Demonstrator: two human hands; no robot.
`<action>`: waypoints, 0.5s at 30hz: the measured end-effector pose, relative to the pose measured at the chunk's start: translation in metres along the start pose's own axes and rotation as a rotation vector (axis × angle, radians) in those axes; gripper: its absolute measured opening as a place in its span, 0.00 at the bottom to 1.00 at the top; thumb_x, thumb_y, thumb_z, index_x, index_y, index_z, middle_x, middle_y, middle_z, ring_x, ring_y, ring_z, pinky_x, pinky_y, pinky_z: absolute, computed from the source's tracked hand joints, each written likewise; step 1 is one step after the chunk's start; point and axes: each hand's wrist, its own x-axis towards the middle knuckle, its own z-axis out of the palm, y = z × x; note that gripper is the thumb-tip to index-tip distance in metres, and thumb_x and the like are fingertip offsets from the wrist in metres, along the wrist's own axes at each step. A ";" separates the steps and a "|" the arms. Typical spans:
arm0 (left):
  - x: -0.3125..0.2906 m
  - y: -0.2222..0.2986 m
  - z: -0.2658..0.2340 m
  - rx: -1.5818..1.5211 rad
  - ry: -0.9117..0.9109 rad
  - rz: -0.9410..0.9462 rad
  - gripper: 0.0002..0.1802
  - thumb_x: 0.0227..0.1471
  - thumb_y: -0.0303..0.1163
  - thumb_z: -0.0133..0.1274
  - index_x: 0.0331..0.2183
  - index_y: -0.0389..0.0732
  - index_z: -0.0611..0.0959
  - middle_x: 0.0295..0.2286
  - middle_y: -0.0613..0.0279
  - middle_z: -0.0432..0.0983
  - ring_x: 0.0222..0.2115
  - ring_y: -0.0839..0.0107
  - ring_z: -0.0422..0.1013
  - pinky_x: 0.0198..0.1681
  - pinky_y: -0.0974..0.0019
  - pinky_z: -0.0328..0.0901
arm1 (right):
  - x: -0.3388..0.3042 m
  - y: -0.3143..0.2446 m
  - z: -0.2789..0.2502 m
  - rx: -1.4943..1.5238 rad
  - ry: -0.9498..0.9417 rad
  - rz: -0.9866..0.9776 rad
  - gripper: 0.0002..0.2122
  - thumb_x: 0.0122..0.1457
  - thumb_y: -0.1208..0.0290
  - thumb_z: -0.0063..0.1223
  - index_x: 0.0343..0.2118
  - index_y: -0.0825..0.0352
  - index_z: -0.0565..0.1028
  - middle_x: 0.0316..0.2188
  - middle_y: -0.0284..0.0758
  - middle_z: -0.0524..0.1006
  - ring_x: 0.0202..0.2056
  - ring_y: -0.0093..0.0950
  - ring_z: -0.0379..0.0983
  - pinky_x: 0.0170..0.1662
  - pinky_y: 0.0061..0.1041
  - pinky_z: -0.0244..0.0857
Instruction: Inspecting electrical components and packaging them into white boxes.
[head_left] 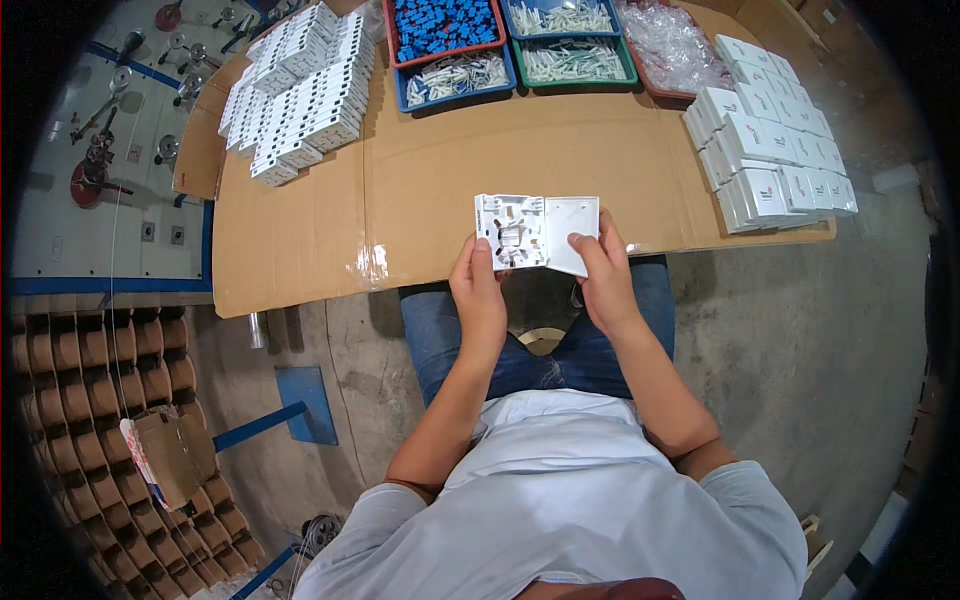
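Note:
Over the near edge of the cardboard-covered table, a small white plastic junction box (511, 222) is held with its lid folded out to the right. Moulded clips and small fittings show inside its base. My left hand (478, 285) grips the base from its left side, thumb on the front edge. The lid (571, 222), flat and plain inside, is pinched by my right hand (607, 275), with the thumb on its inner face and the fingers behind. Both hands' fingers under the box are mostly hidden.
Stacked white boxes (310, 95) stand at the left of the table (440, 170), more closed ones (770, 140) at the right. Along the back sit trays of blue parts (445, 25), white pieces (570, 62) and clear plastic bags (675, 45). A cardboard divider rack (110, 360) is lower left.

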 end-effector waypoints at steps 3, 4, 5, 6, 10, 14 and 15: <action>0.017 -0.016 -0.008 -0.032 0.042 -0.066 0.19 0.70 0.38 0.41 0.44 0.33 0.80 0.37 0.62 0.80 0.36 0.75 0.77 0.37 0.67 0.75 | 0.024 0.021 -0.041 -0.130 0.046 0.143 0.12 0.63 0.73 0.51 0.48 0.70 0.72 0.41 0.36 0.78 0.40 0.23 0.75 0.44 0.24 0.70; 0.024 -0.028 -0.018 -0.012 0.046 -0.127 0.19 0.70 0.39 0.41 0.44 0.34 0.80 0.38 0.61 0.80 0.36 0.74 0.77 0.37 0.65 0.76 | 0.031 0.024 -0.051 -0.141 0.037 0.133 0.12 0.63 0.73 0.51 0.48 0.70 0.72 0.41 0.36 0.78 0.40 0.23 0.75 0.44 0.24 0.70; 0.031 -0.040 -0.023 -0.022 0.053 -0.120 0.18 0.70 0.39 0.43 0.43 0.34 0.80 0.38 0.60 0.80 0.36 0.74 0.77 0.36 0.64 0.77 | 0.038 0.027 -0.061 -0.321 0.073 0.174 0.11 0.63 0.72 0.53 0.46 0.70 0.74 0.38 0.35 0.79 0.37 0.23 0.75 0.41 0.24 0.70; 0.039 -0.050 -0.027 -0.037 0.046 -0.107 0.18 0.70 0.39 0.43 0.43 0.34 0.80 0.38 0.60 0.80 0.36 0.74 0.77 0.36 0.64 0.77 | 0.047 0.032 -0.073 -0.500 0.112 0.211 0.10 0.62 0.71 0.55 0.44 0.69 0.76 0.35 0.34 0.79 0.35 0.23 0.76 0.37 0.24 0.71; 0.071 -0.075 -0.039 0.034 0.116 -0.108 0.18 0.67 0.37 0.48 0.44 0.30 0.80 0.36 0.59 0.79 0.35 0.72 0.77 0.37 0.65 0.76 | 0.101 0.079 -0.116 -0.751 0.122 -0.259 0.12 0.59 0.68 0.60 0.40 0.72 0.77 0.25 0.36 0.79 0.27 0.29 0.76 0.33 0.29 0.71; 0.066 -0.067 -0.027 0.592 0.163 0.146 0.31 0.60 0.41 0.59 0.55 0.27 0.73 0.41 0.50 0.75 0.43 0.59 0.74 0.47 0.57 0.69 | 0.094 0.056 -0.092 -1.234 0.330 -0.481 0.21 0.54 0.65 0.66 0.48 0.71 0.75 0.49 0.49 0.74 0.50 0.47 0.71 0.52 0.41 0.66; 0.060 -0.066 -0.023 0.878 0.224 0.312 0.37 0.56 0.42 0.62 0.57 0.28 0.70 0.46 0.47 0.71 0.48 0.55 0.69 0.53 0.53 0.65 | 0.089 0.049 -0.090 -1.307 0.316 -0.439 0.25 0.53 0.64 0.66 0.53 0.67 0.74 0.59 0.49 0.66 0.58 0.49 0.62 0.58 0.46 0.59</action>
